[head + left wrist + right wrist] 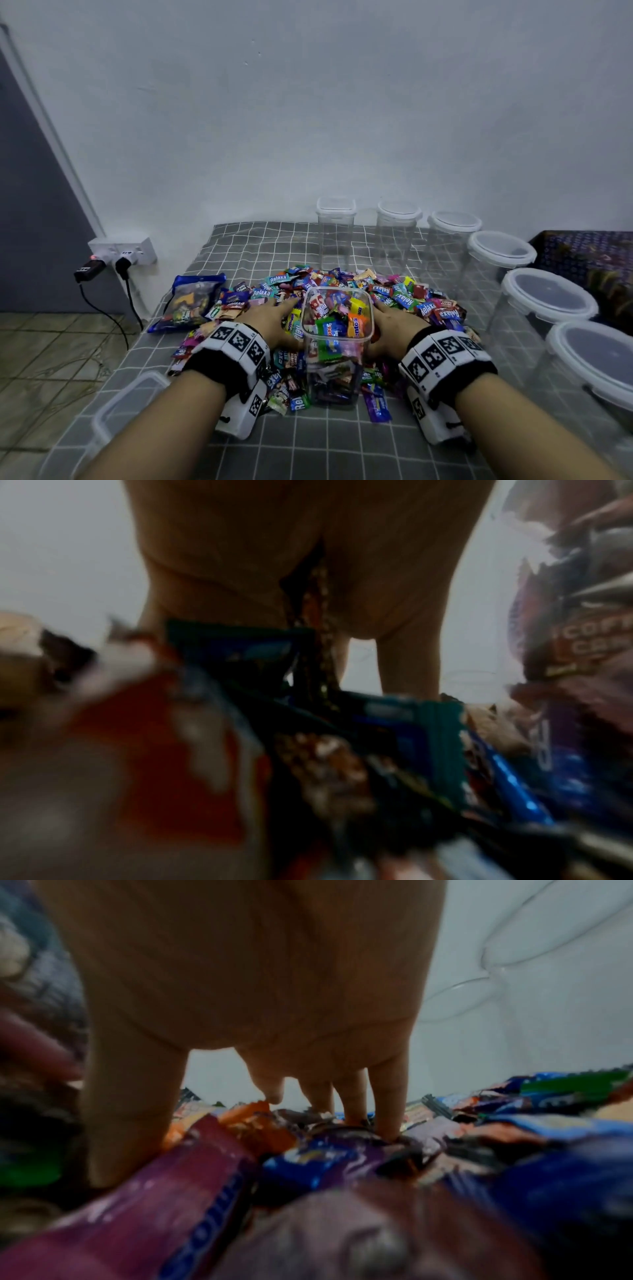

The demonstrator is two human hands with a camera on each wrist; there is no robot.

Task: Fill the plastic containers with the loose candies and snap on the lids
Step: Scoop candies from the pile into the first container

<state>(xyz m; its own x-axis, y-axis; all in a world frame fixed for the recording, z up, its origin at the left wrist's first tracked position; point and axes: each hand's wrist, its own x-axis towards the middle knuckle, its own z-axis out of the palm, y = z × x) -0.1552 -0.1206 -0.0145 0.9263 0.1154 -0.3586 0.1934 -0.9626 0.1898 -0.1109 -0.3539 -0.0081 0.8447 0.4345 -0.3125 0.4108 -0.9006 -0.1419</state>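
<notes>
A clear square container (335,338), piled to the brim with wrapped candies, stands on the grey checked cloth at the near edge of a heap of loose candies (404,298). My left hand (274,317) lies on the heap just left of the container, fingers stretched toward it. My right hand (392,320) rests on the heap against the container's right side. In the left wrist view the left hand (407,666) reaches down into blurred wrappers (394,737). In the right wrist view the fingers (387,1110) are straight, their tips touching candies (308,1161). A clear square lid (130,404) lies near left.
Several empty clear containers with white lids line the back and right: a square one (335,233), round ones (399,233) (500,260) (548,308). A blue candy bag (191,303) lies left of the heap. The table's left edge drops to a tiled floor; a wall socket (120,255) sits there.
</notes>
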